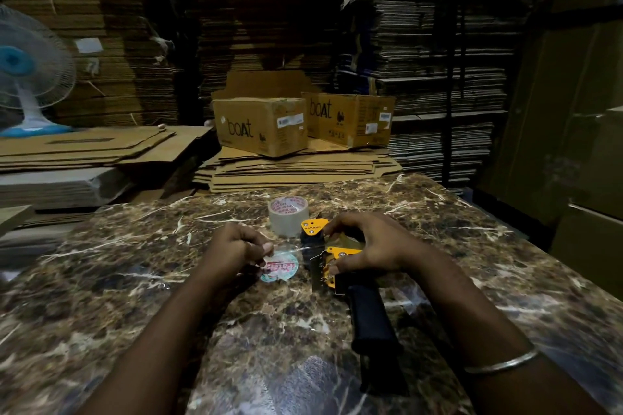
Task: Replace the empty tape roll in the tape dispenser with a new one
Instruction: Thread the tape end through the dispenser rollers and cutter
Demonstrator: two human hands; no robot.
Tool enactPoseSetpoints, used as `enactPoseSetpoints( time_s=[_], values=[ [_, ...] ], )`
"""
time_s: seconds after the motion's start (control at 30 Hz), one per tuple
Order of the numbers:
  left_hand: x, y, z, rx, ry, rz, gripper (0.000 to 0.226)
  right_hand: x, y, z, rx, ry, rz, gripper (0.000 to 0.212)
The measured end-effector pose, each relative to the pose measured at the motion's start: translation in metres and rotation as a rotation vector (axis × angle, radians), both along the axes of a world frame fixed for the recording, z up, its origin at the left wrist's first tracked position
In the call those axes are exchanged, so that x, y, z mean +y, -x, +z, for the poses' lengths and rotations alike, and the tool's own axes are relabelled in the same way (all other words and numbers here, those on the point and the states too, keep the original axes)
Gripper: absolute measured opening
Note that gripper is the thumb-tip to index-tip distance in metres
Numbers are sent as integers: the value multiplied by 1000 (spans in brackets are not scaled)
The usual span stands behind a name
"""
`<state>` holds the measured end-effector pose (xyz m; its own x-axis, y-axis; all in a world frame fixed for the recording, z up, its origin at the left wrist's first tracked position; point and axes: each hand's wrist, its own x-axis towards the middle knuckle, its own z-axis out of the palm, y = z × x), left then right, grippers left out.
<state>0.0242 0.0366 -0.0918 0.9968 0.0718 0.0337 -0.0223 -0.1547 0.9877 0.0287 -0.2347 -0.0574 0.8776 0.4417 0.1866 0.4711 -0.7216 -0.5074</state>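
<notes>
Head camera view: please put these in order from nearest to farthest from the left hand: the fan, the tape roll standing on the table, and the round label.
1. Round label: lies on the table right by the left hand, at its fingertips.
2. Tape roll: stands just beyond, toward the right.
3. Fan: far off at the left edge, on cardboard sheets.

Bare marble tabletop (135,280) lies open left and front. Beyond the tape dispenser (332,266), a tape roll (288,216) stands just beside its head; a round label (279,267), apparently flat, lies at its left. Cartons (263,125) block the far edge.
</notes>
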Motion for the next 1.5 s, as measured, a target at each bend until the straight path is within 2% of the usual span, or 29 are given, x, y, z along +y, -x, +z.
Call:
enactPoseSetpoints(
  time_s=[0.1, 0.2, 0.33, 0.43, 0.57, 0.8, 0.93, 1.07, 1.2, 1.33, 1.5],
  values=[
    [0, -1, -7, -5, 73, -21, 25, 2, -1, -1, -4, 14, 7, 64],
    [4, -4, -11, -20, 70, -160, 20, 5, -1, -3, -15, -15, 9, 64],
    [16, -4, -11, 24, 173, -338, 36, 7, 0, -5, -52, -14, -12, 60],
    [22, -2, -7, 14, 201, -428, 24, 6, 1, -4, -60, -4, -2, 55],
    [28, -5, -6, 1, 285, -471, 60, 8, 2, -4, -83, 24, -12, 51],
    [-3, 2, 0, -132, -37, -525, 58, 9, 1, -4, -113, 60, -19, 49],
    [-17, 11, 4, -77, -174, -586, 61, 10, 1, -5, -111, 65, -18, 52],
    [-23, 14, 5, -107, -383, -537, 55, 9, 0, -8, -109, 67, -30, 57],
    [-18, 12, 8, -54, -370, -480, 28, 9, 1, -6, -102, 71, -21, 53],
    [0, 6, 13, -33, -320, -371, 30, 11, 4, -4, -72, 73, -9, 57],
    [7, 0, 13, -50, -265, -269, 44, 15, 6, -2, -33, 14, 70, 61]
  ],
)
